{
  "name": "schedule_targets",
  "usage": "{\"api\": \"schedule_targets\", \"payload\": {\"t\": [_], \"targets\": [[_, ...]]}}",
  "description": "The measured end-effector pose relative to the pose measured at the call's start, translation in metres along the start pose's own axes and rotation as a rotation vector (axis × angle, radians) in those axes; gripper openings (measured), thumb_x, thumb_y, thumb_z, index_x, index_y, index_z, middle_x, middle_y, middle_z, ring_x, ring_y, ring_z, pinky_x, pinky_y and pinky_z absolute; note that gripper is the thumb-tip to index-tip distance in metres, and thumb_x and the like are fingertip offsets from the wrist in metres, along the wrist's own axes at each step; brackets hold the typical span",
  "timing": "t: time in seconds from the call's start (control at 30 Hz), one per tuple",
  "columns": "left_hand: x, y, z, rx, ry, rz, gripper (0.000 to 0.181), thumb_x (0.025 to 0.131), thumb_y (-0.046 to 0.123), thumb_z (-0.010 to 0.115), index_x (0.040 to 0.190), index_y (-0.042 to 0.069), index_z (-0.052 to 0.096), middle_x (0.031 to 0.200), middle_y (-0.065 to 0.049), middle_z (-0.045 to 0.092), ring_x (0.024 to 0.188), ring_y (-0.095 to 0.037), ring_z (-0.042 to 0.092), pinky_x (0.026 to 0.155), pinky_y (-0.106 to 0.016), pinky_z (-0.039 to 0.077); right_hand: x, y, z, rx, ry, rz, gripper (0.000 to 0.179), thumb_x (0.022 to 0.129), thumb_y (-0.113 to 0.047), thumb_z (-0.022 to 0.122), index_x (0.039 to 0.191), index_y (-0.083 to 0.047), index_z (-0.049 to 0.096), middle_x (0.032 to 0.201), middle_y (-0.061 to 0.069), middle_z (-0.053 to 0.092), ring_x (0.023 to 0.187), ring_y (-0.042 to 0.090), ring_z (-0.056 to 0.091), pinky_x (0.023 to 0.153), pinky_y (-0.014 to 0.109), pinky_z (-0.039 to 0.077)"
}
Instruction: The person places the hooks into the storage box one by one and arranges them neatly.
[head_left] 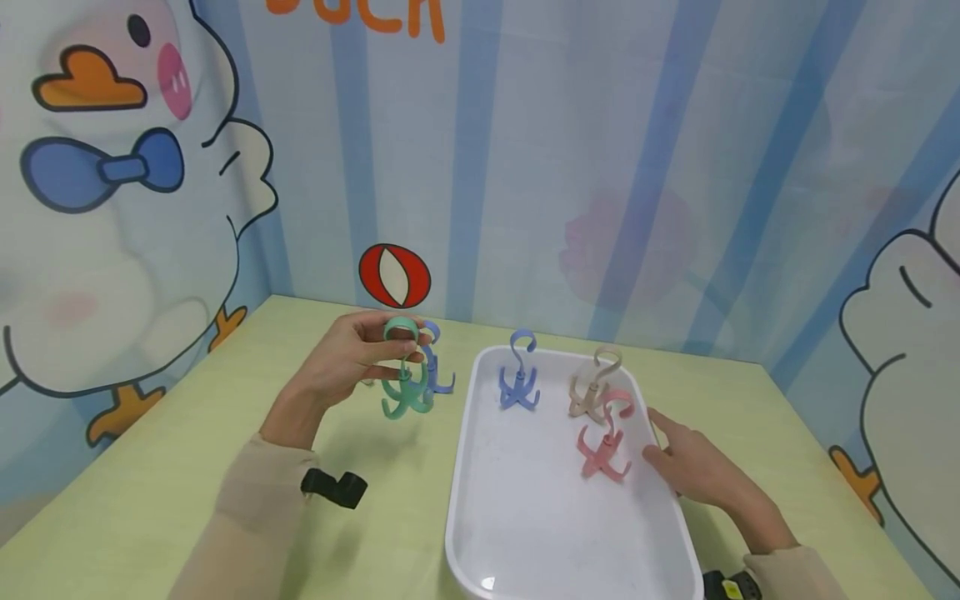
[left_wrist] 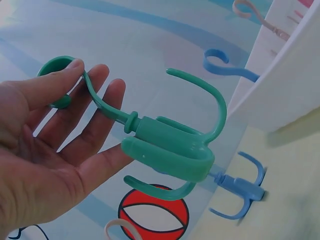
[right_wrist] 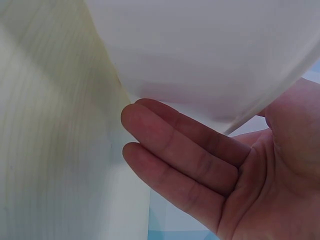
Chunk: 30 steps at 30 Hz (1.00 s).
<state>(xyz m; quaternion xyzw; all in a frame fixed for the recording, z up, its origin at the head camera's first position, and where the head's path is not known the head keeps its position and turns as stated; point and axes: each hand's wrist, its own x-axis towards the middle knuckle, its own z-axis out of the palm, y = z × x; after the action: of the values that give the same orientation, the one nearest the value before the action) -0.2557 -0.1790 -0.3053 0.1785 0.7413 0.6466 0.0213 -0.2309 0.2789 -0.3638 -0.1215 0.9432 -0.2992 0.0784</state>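
Note:
My left hand (head_left: 337,354) holds a green four-pronged hook (head_left: 406,393) by its curved top, between thumb and fingers, left of the white tray (head_left: 525,525). In the left wrist view the prongs of the green hook (left_wrist: 172,150) point away from the palm. At the tray's right side, my right hand (head_left: 697,467) grips the rim, thumb on top. Its other fingers (right_wrist: 185,155) lie along the outer wall in the right wrist view. Inside the tray are a blue hook (head_left: 518,390), a beige hook (head_left: 587,398) and a pink hook (head_left: 602,457).
Another blue hook (head_left: 442,379) stands on the pale yellow table (head_left: 375,533), partly behind the green one. The curved end of a light-coloured hook (left_wrist: 120,225) shows low in the left wrist view. A striped cartoon backdrop (head_left: 517,167) rises behind the table.

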Motion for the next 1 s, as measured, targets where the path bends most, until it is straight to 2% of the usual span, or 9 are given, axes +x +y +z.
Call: {"api": "schedule_targets", "payload": {"t": [0.17, 0.4, 0.6, 0.7, 0.83, 1.0], "targets": [[0.002, 0.003, 0.009, -0.004, -0.013, 0.008, 0.035, 0.101, 0.003, 0.069, 0.135, -0.005, 0.065, 0.106, 0.003, 0.078, 0.097, -0.017, 0.075, 0.087, -0.038, 0.065, 0.000, 0.001, 0.000, -0.006, -0.001, -0.001, 0.071, 0.106, -0.014, 0.053, 0.163, 0.011, 0.018, 0.102, 0.020, 0.075, 0.068, 0.019, 0.069, 0.055, 0.036, 0.057], [0.005, 0.008, 0.025, -0.019, -0.029, 0.009, 0.038, 0.099, 0.001, 0.070, 0.136, -0.003, 0.065, 0.122, -0.011, 0.077, 0.100, -0.019, 0.076, 0.095, -0.048, 0.063, 0.001, 0.001, 0.001, 0.000, -0.003, 0.013, 0.072, 0.106, -0.015, 0.053, 0.164, 0.009, 0.018, 0.098, 0.016, 0.075, 0.065, 0.019, 0.067, 0.054, 0.036, 0.056], [0.008, 0.013, 0.039, -0.043, -0.037, 0.004, 0.037, 0.098, 0.001, 0.072, 0.134, -0.002, 0.068, 0.120, -0.010, 0.078, 0.099, -0.020, 0.077, 0.087, -0.039, 0.065, 0.001, 0.001, 0.001, -0.006, 0.002, 0.008, 0.072, 0.106, -0.015, 0.053, 0.164, 0.009, 0.019, 0.099, 0.017, 0.075, 0.066, 0.018, 0.067, 0.054, 0.036, 0.056], [0.011, 0.013, 0.046, -0.049, -0.061, 0.011, 0.038, 0.098, 0.002, 0.071, 0.135, -0.002, 0.067, 0.120, -0.009, 0.078, 0.100, -0.020, 0.076, 0.085, -0.036, 0.065, 0.001, 0.002, 0.001, -0.007, 0.005, 0.007, 0.071, 0.106, -0.014, 0.053, 0.163, 0.010, 0.019, 0.101, 0.018, 0.075, 0.067, 0.018, 0.068, 0.055, 0.035, 0.056], [0.014, 0.013, 0.054, -0.057, -0.092, 0.032, 0.038, 0.098, 0.002, 0.070, 0.136, -0.002, 0.066, 0.119, -0.009, 0.078, 0.102, -0.020, 0.076, 0.084, -0.034, 0.064, 0.000, 0.001, 0.001, -0.005, 0.007, 0.008, 0.071, 0.106, -0.014, 0.053, 0.163, 0.010, 0.019, 0.103, 0.019, 0.075, 0.068, 0.018, 0.069, 0.054, 0.035, 0.057], [0.017, 0.012, 0.065, -0.072, -0.119, 0.025, 0.037, 0.098, 0.002, 0.071, 0.134, -0.002, 0.067, 0.113, -0.003, 0.079, 0.100, -0.018, 0.076, 0.081, -0.032, 0.063, 0.000, 0.000, 0.000, -0.010, 0.010, 0.006, 0.071, 0.107, -0.015, 0.053, 0.163, 0.010, 0.019, 0.102, 0.019, 0.075, 0.068, 0.018, 0.069, 0.055, 0.035, 0.057]]}}
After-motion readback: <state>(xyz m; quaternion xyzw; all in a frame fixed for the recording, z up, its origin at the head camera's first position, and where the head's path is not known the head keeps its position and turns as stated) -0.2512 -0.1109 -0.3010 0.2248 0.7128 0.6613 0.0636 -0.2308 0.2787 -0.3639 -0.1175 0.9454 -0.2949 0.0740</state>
